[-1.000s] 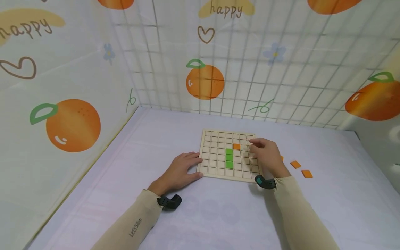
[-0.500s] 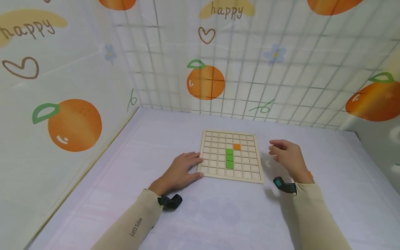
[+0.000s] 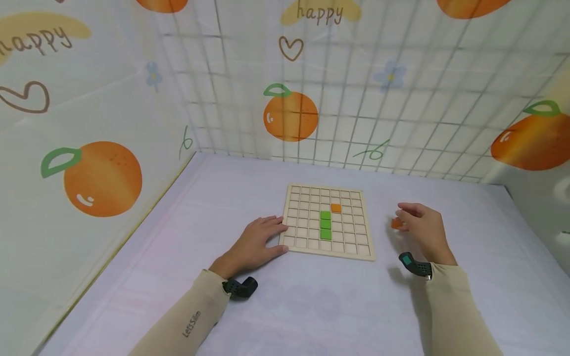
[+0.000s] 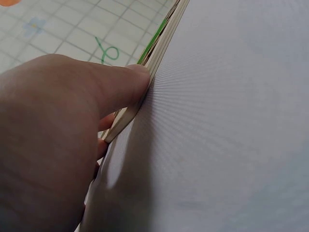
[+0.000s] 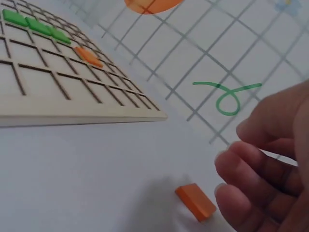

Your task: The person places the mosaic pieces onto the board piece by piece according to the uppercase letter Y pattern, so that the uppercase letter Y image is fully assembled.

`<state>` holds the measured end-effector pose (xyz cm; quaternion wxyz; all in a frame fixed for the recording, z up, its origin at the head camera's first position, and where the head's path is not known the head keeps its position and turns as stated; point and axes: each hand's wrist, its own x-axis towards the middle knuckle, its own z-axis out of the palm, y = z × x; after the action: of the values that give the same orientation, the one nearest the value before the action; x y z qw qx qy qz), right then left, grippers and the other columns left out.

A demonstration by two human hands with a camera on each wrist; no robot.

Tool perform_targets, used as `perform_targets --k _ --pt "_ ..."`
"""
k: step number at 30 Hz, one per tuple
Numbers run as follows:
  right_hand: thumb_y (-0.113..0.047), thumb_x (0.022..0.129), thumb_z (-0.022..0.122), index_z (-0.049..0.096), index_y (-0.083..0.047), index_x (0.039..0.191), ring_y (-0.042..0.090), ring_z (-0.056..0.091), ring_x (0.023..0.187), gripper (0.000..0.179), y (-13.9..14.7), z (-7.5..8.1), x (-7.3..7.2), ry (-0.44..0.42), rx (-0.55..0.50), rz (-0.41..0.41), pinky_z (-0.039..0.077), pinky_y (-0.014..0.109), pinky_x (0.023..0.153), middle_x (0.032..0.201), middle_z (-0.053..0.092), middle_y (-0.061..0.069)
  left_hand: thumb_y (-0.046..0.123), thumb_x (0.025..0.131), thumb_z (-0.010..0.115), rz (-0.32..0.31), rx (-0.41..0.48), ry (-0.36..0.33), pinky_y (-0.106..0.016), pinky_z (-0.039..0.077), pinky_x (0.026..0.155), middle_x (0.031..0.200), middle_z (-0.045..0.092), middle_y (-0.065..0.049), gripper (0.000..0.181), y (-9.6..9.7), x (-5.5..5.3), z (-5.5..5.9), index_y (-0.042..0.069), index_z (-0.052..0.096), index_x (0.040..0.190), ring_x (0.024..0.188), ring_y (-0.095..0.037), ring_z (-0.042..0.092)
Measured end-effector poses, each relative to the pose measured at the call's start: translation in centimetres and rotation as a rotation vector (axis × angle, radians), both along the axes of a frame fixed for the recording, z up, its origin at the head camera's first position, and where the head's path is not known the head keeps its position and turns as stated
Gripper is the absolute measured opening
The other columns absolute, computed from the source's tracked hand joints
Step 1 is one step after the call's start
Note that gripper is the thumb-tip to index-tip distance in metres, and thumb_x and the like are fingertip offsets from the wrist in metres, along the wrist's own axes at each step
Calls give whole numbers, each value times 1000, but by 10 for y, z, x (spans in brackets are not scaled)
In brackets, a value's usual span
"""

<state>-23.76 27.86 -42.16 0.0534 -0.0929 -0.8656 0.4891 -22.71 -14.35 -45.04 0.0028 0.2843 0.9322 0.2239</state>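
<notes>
A pale wooden grid board (image 3: 307, 242) lies flat on the table. In its cells sit a column of three green tiles (image 3: 326, 224) and one orange tile (image 3: 336, 208) diagonally beyond them. My left hand (image 3: 251, 244) rests at the board's left side; in the left wrist view its thumb (image 4: 123, 84) touches the board's edge. To the right of the board, my right hand (image 3: 425, 230) hovers with loosely bent fingers (image 5: 241, 174), nothing visible between them. Beside these fingers a loose orange tile (image 5: 195, 200) lies on the table. Whatever lies under the right hand is hidden.
White cloth printed with oranges hangs over a wire grid (image 3: 347, 133) behind the board. Another printed sheet (image 3: 102, 247) stands along the left side. Pale cloth covers the table (image 3: 311, 306).
My right hand has moved right, from over the board's right edge to beside the loose orange tile. Two other loose orange tiles are now hidden behind it. My left hand stays put.
</notes>
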Motion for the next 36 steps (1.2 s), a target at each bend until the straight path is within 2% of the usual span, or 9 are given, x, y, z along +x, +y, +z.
perform_targets --k 6,12,16,23,31,36 --pt "-36 102 55 57 -2 139 23 66 96 50 8 3 2 -34 -38 -36 55 16 74 130 60 20 47 96 62 8 0 -15 -42 16 121 158 39 -2 59 0 1 1 17 54 146 148 -22 29" --pt "-35 103 55 57 -3 139 23 65 92 49 17 -4 5 -58 4 -49 54 17 70 129 61 21 48 96 62 9 -4 -15 -41 16 121 158 39 -1 59 0 0 0 18 54 147 148 -20 28" --pt "-33 102 56 60 -2 136 23 64 86 46 19 -9 5 -39 58 -36 53 19 66 122 65 21 48 97 62 11 -7 -15 -41 16 121 158 39 -1 59 0 0 -1 18 53 147 148 -21 28" --pt "-25 101 57 60 0 134 30 61 93 42 15 -13 3 -49 134 -2 54 21 64 124 63 23 47 97 62 6 4 -12 -42 16 121 158 39 -2 59 -1 1 1 17 53 147 148 -22 28" --pt "-24 99 60 61 -1 134 30 60 99 42 18 -13 4 -89 254 73 49 31 74 126 62 22 44 97 63 -1 9 -7 -44 17 121 157 40 -3 57 0 2 3 16 54 146 147 -23 30" --pt "-21 97 63 63 0 131 32 60 102 40 17 -14 3 -106 280 101 49 34 78 127 62 24 46 97 62 -1 -3 -16 -43 15 121 158 39 -2 58 1 2 3 16 54 146 148 -22 28"
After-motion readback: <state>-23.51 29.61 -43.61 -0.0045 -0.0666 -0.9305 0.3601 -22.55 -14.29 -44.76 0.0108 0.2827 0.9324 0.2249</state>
